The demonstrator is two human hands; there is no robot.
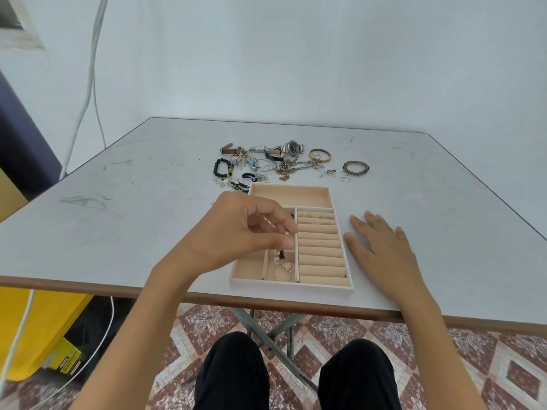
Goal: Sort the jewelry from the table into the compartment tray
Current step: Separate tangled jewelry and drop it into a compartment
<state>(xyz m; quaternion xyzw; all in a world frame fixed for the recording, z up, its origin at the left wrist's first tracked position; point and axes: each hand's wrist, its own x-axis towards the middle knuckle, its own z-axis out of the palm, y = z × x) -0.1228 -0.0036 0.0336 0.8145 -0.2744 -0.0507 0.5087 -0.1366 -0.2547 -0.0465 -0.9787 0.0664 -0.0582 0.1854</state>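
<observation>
A pearl strand [286, 233] is pinched by the left hand [245, 232] over the tray [291, 287]; the right hand [381, 247] (fingers straight) is rested flat on the counter [133, 232]

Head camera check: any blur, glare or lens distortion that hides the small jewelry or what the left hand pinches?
Head view: soft even light, no glare, only faint shadows under the left hand and right hand; wide-angle skew along the table edges; the jewelry pile is small and soft, single pieces hard to separate; the pinched pearl piece is slightly blurred.
</observation>
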